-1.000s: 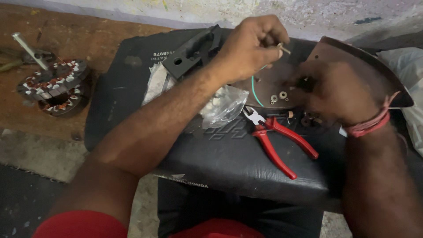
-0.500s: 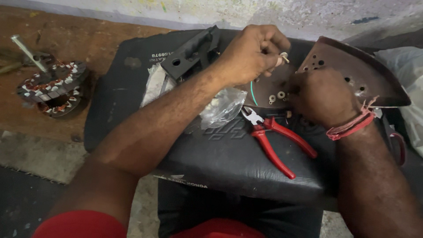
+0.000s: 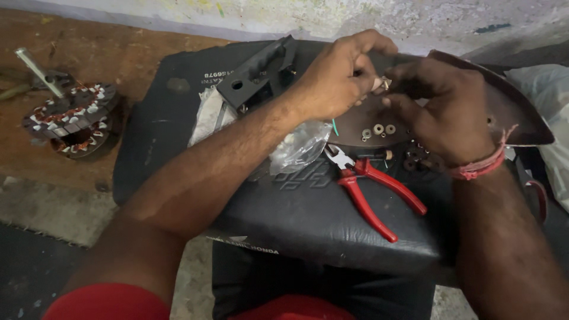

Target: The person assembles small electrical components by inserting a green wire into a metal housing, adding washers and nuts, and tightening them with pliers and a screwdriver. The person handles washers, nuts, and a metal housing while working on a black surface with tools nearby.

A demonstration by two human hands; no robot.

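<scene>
A black cushion (image 3: 308, 213) serves as worktop and carries one pair of red-handled pliers (image 3: 370, 189), one clear plastic bag (image 3: 299, 148) and one black bracket (image 3: 258, 71), with one wound stator (image 3: 71, 118) lying well apart on the floor (image 3: 118, 53) at the left. The dark, pointed iron soleplate (image 3: 504, 112), dotted with small holes and fittings, rests tilted at the cushion's far right edge. Above it the left hand (image 3: 341, 77) pinches a small pale part (image 3: 379, 85) between its fingertips, while the right hand (image 3: 441, 109) curls over the soleplate and meets the same part, hiding much of the plate.
</scene>
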